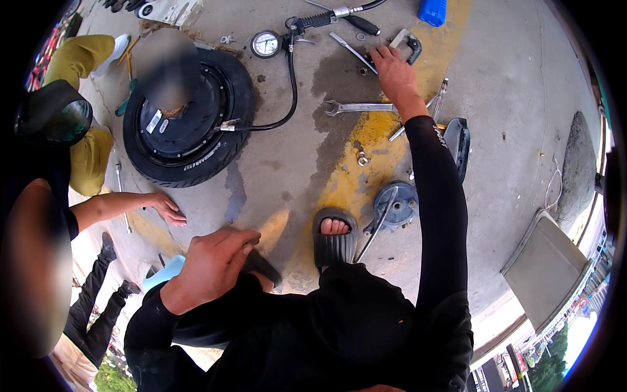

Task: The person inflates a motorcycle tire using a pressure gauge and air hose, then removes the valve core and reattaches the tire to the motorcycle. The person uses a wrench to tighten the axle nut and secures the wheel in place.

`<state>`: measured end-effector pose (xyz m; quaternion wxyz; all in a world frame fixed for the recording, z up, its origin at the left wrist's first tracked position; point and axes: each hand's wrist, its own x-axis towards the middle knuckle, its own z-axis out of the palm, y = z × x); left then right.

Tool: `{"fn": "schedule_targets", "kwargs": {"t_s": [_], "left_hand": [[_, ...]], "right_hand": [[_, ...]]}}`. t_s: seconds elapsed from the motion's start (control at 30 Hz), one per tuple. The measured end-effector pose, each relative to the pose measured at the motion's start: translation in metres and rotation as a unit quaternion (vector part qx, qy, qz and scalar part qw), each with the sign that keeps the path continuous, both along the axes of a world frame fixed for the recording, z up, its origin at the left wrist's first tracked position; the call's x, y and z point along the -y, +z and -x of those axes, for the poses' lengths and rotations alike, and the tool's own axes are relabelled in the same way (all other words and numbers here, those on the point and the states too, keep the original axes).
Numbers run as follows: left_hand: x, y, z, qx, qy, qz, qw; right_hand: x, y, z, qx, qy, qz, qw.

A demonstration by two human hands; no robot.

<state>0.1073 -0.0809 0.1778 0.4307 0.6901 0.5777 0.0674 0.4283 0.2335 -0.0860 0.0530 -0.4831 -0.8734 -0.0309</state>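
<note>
Reaching forward, right hand (397,73) beside metal bracket (400,38) and chrome rod (353,52).

- The scene is viewed from the person's head, through the left of two side-by-side fisheye cameras.
- The camera is aimed steeply down at the ground (277,160).
- The left hand (212,264) is seen close up, the right hand (395,73) farther off.
- Straight edges are bent toward the dark circular rim.

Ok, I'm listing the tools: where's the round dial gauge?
In the head view, the gauge is upper-left of centre, between the black tyre and the inflator handle.
</note>
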Motion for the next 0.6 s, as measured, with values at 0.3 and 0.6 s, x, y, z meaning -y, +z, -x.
{"fn": "schedule_targets", "kwargs": {"t_s": [0.3, 0.6], "left_hand": [[-0.001, -0.013, 0.002, 0.016, 0.010, 0.016, 1.000], [-0.003, 0.004, 0.009, -0.040, 0.011, 0.028, 0.999]], "right_hand": [[0.058, 0.008, -0.057, -0.045, 0.001, -0.009, 0.999], [-0.027, 0.036, 0.089, -0.116, -0.015, -0.156, 0.981]]}}
